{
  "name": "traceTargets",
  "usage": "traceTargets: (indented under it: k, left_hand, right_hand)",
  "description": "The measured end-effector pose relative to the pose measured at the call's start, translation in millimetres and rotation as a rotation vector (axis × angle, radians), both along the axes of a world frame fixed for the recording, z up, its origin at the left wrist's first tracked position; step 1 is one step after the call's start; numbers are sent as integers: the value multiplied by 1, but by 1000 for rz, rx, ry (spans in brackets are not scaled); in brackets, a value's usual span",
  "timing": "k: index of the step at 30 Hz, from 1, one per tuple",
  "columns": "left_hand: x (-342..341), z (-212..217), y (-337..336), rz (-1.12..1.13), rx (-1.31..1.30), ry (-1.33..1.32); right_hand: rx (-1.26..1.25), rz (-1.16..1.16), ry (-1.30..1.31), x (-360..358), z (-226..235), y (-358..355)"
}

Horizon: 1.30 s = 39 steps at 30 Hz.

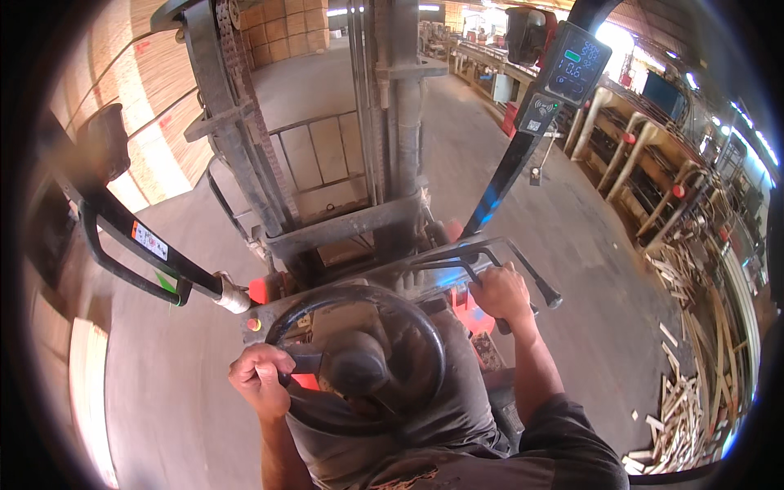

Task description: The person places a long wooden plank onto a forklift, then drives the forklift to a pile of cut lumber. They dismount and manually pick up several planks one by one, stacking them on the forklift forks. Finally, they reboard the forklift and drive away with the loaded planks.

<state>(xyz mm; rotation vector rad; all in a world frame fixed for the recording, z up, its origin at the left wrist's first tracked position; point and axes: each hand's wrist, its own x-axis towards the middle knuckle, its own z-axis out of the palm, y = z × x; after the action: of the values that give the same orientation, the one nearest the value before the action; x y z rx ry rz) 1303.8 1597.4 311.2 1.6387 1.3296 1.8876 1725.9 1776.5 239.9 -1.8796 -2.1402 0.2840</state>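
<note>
I sit at the controls of a forklift. My left hand is closed around the left side of the black steering wheel, where a spoke or knob meets the rim; the fingers partly hide that spot. Over on the right, my right hand wraps around a control lever, its grip covered by the fingers. Another bent black lever with a dark knob stands just right of that hand. Ahead of the wheel rises the forklift mast, with chains, uprights and a barred load guard.
Stacked wooden boards rise at the left. Along the right run racks with pale posts, and scrap wood strips lie heaped on the floor. A display screen is fixed to the right cab pillar. Grey concrete floor stretches ahead.
</note>
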Motion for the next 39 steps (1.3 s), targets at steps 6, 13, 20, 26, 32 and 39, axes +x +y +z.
traceTargets:
  k: [6, 13, 20, 26, 32, 39]
  left_hand:
    - [-1, -4, 3, -33, 133, -35]
    - [12, -13, -18, 30, 143, -1]
    - [24, -18, -45, 68, 86, 17]
    - [35, -43, -83, 120, -1, 5]
    - [38, -49, -93, 95, -83, 120]
    - [31, -50, -34, 274, 7, 74]
  right_hand:
    - [-14, 25, -31, -5, -1, 8]
    - [-16, 22, -48, 6, -2, 3]
    - [36, 3, -20, 11, 1, 6]
    - [28, 47, -32, 7, -7, 10]
    - [481, 73, 175, -9, 36, -2]
    - [1071, 654, 843, -15, 190, -23]
